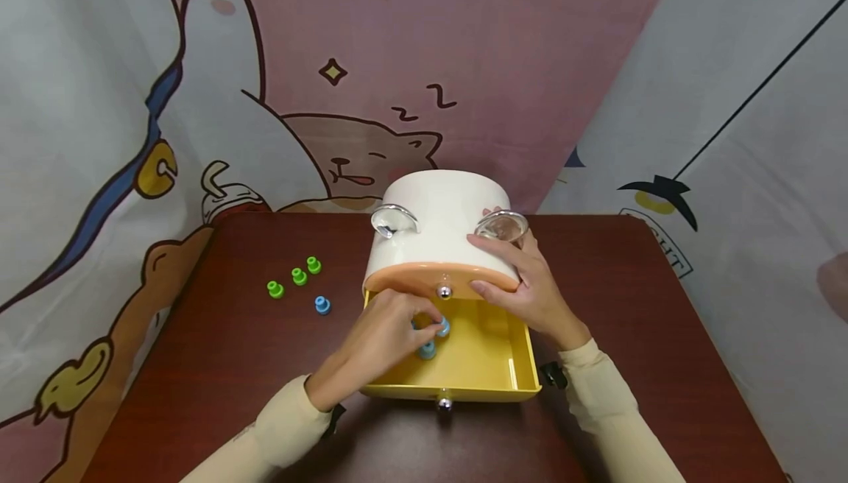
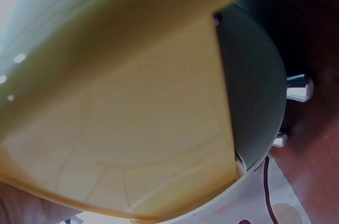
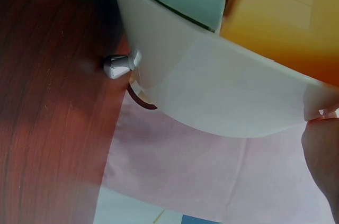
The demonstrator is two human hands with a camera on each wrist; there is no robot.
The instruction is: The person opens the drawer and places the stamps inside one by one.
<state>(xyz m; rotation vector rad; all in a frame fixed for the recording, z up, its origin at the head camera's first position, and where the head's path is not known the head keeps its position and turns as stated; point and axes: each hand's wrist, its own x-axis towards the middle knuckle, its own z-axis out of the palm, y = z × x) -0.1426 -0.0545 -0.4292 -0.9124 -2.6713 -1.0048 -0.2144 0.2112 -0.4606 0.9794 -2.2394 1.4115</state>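
A white drawer box (image 1: pixel 444 210) with an orange front stands on the table, its yellow drawer (image 1: pixel 517 354) pulled out. Over the drawer's left part, my left hand (image 1: pixel 384 336) pinches a small light-blue peg (image 1: pixel 444 328) between thumb and index finger. Another blue peg (image 1: pixel 427 351) sits just below it in the drawer; the hand partly hides a further blue piece. My right hand (image 1: pixel 533 284) grips the box's right side, thumb on the orange front and fingers by the clear ring-shaped ear (image 1: pixel 502 225). The wrist views show mostly the box and drawer, not the pegs.
Left of the box, three green pegs (image 1: pixel 299 277) and one blue peg (image 1: pixel 322 305) stand on the dark red-brown table (image 1: pixel 245 365). Silver knobs (image 1: pixel 444 403) mark the drawer fronts. Behind hangs a cartoon-printed cloth (image 1: pixel 503 63).
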